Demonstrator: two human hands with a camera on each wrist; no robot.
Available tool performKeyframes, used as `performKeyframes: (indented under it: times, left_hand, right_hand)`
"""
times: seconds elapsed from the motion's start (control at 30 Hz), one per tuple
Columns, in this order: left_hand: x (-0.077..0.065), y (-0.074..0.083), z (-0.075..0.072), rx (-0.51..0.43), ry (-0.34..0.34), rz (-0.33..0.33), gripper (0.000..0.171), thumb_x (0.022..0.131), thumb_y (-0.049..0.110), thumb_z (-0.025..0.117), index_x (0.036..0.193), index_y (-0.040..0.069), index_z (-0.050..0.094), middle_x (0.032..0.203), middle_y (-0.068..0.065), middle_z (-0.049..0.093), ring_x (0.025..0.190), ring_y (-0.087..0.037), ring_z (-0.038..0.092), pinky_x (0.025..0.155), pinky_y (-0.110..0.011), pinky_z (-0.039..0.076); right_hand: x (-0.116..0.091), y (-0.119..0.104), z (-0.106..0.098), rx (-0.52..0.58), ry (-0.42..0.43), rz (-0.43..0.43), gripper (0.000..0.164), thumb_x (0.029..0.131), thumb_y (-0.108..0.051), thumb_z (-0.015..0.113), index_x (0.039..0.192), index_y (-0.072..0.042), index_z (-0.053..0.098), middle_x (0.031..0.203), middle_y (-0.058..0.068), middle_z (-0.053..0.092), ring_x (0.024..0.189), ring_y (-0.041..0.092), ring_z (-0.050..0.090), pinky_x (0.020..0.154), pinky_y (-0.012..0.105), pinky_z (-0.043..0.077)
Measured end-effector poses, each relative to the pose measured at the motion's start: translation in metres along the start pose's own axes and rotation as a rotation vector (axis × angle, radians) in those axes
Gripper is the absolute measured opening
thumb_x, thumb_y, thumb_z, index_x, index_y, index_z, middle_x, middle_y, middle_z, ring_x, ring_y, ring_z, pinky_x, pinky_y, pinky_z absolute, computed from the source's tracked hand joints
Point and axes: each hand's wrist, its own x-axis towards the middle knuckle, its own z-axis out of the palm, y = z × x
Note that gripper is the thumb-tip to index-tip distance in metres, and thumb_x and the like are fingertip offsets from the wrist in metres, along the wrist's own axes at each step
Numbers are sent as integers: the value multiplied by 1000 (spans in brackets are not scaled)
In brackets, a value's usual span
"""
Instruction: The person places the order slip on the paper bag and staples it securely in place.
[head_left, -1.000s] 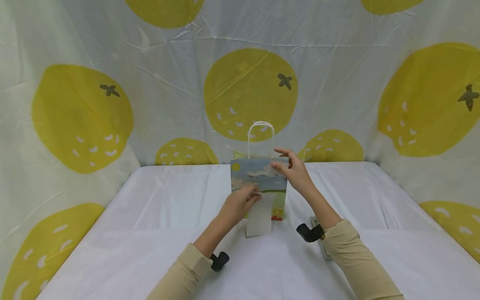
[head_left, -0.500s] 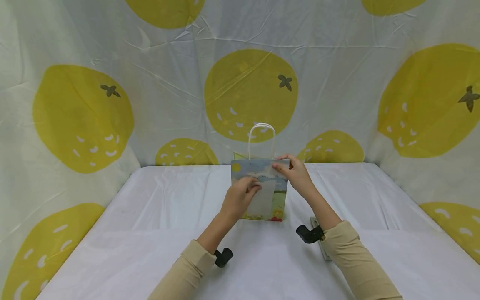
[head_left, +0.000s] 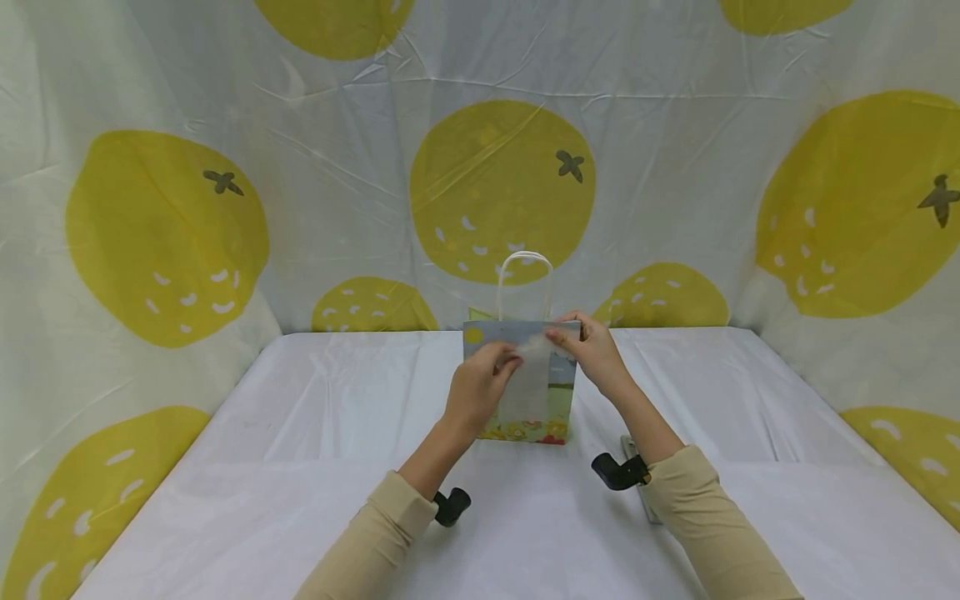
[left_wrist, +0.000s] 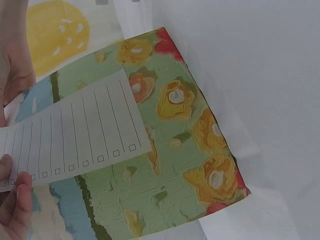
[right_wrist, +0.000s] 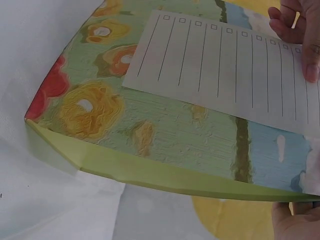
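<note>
A small paper gift bag (head_left: 561, 404), painted with a sky and a flowered field, stands upright in the middle of the table. Its white handle (head_left: 525, 253) arches above the top edge. My left hand (head_left: 474, 390) pinches the upper part of a white lined paper slip (head_left: 525, 392) in front of the bag. In the left wrist view, the slip (left_wrist: 80, 130) shows ruled lines with small checkboxes, overlapping the bag's flowers (left_wrist: 200, 150). My right hand (head_left: 596, 350) grips the bag's upper right edge between thumb and fingers. The bag's green side (right_wrist: 150, 177) appears in the right wrist view.
White cloth (head_left: 247, 483) covers the table. Behind it hangs a lemon-print curtain (head_left: 660, 192). A flat, pale, slab-like object (head_left: 651, 504) lies partly hidden under the right forearm. Black wrist cameras (head_left: 619, 471) jut from both wrists.
My left hand has raised the slip along the bag's front, so its lower end now sits above the flowers. The right hand keeps its grip on the bag's edge.
</note>
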Motion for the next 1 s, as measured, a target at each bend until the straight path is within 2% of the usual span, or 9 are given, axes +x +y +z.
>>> performKeyframes:
  times: [0.13,0.3,0.57,0.87,1.0]
  left_hand:
    - [2,1,0,36,44,15,11,82,17,66,90,9,64,83,-2,66,61,-9,58,54,-17,46]
    - [5,3,0,43,95,11,12,83,17,66,91,9,64,82,-2,66,58,-9,56,51,-17,45]
    - [11,4,-2,56,157,16,13,83,16,65,91,5,64,83,-5,66,58,-11,56,52,-18,46]
    - [15,6,-2,82,164,23,14,84,15,64,92,4,62,83,-7,64,60,-12,56,53,-20,47]
    - [16,7,-2,88,175,16,17,84,15,64,96,3,61,80,-7,62,57,-11,55,51,-19,46]
  right_hand:
    - [0,0,0,10,3,-9,38,85,-35,61,107,-5,56,51,-6,35,42,7,26,44,25,31]
    - [-1,-1,1,5,7,-9,38,85,-37,61,105,-5,56,56,-6,42,42,7,27,44,24,30]
    - [0,-1,1,10,-3,-10,40,85,-38,60,106,-5,56,50,-7,33,42,7,25,44,24,29]
    - [0,-2,0,25,-32,2,33,88,-26,59,109,-1,54,49,-6,30,41,7,23,43,23,27]
    - [-6,-12,-1,31,-49,-1,29,90,-21,56,109,1,52,51,-5,28,43,7,22,45,22,26]
